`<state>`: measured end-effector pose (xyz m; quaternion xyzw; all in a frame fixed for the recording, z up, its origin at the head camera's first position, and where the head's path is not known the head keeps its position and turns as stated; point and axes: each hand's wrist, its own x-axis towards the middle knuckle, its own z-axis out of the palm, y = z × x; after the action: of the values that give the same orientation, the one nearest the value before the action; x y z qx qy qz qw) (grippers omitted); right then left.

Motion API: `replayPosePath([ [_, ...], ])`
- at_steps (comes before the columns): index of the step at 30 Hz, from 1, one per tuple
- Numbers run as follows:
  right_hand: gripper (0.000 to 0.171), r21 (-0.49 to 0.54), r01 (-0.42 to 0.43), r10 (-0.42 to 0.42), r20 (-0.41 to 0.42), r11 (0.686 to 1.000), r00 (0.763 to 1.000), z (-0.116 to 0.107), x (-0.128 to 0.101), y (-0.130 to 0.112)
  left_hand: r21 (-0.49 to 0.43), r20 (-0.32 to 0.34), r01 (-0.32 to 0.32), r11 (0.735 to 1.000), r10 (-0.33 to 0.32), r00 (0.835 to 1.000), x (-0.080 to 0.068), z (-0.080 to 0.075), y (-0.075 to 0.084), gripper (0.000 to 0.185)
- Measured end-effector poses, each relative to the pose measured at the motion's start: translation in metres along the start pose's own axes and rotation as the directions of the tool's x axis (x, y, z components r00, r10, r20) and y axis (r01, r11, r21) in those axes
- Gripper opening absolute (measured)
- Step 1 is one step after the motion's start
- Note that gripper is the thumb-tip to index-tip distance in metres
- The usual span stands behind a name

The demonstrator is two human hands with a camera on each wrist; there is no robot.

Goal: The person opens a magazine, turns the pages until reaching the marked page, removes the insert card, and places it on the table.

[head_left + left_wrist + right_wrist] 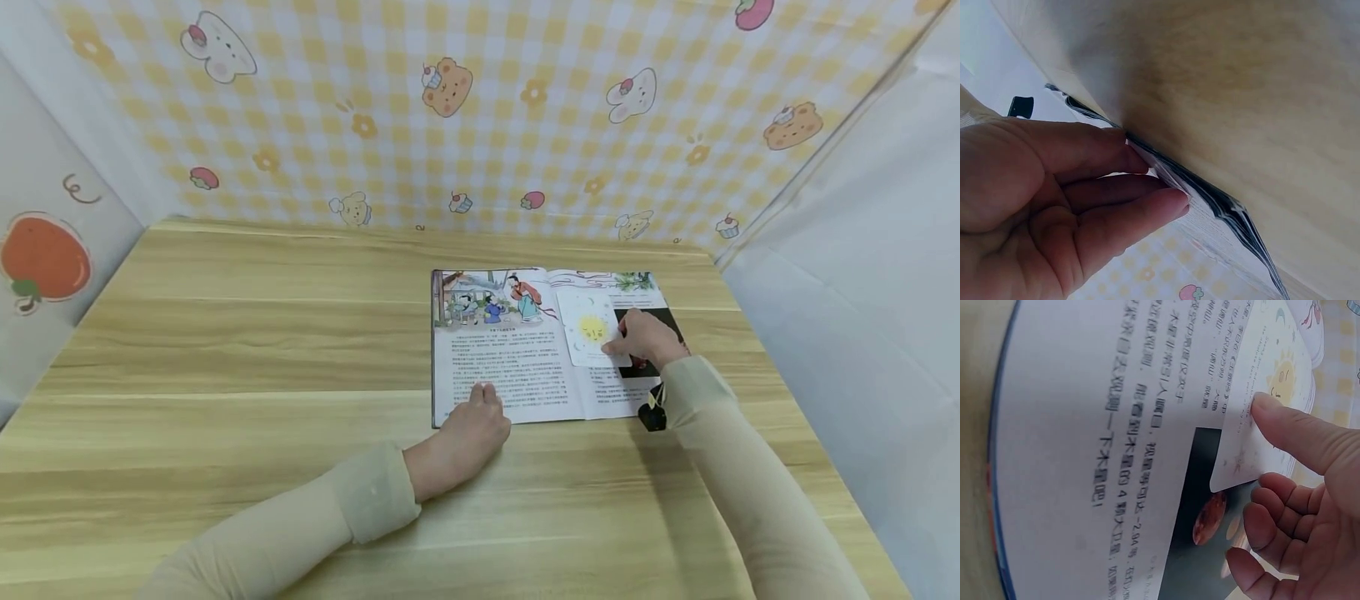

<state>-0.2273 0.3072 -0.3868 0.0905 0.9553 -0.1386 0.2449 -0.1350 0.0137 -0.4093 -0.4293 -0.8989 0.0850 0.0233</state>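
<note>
Right grip pinches one card; left presses one book.

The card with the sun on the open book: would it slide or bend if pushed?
The card looks thin and flat, so probably light and a bit bendy. Lying on a smooth book page, it may slide easily; the right hand thumb presses it down.

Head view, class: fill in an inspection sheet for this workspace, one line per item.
Surface: wooden table, light grain.
Job's things: open picture book lying flat; white sun card on its right page.
Clutter: nothing seen.
Grippers: left hand rests on the book's lower left page, fingers straight; right hand pinches the card, thumb on top.
Cables: nothing seen; small black device at right wrist.
Surroundings: yellow checked cartoon backdrop.
</note>
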Motion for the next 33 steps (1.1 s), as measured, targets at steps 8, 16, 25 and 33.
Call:
replayPosePath([
  [8, 0.031, -0.041, -0.05, 0.051, 0.028, 0.998, 0.998, -0.004, 0.005, -0.003, 0.0, -0.032, 0.002, 1.0, -0.002, 0.999, -0.001, 0.0, 0.0, 0.018],
  [16, 0.034, -0.025, -0.066, 0.067, 0.019, 0.997, 0.998, -0.002, 0.003, -0.002, -0.013, -0.005, -0.018, 1.0, 0.018, 1.0, -0.001, -0.001, 0.0, 0.019],
  [25, 0.034, -0.028, -0.066, 0.065, -0.055, 0.997, 0.996, 0.003, -0.005, -0.004, -0.037, 0.034, -0.013, 0.999, 0.015, 0.999, -0.002, -0.004, 0.002, 0.019],
  [33, 0.06, -0.093, -0.089, 0.071, -0.178, 0.992, 0.981, 0.011, -0.006, -0.007, -0.054, 0.054, -0.001, 0.999, 0.004, 0.999, 0.0, -0.004, -0.001, 0.02],
])
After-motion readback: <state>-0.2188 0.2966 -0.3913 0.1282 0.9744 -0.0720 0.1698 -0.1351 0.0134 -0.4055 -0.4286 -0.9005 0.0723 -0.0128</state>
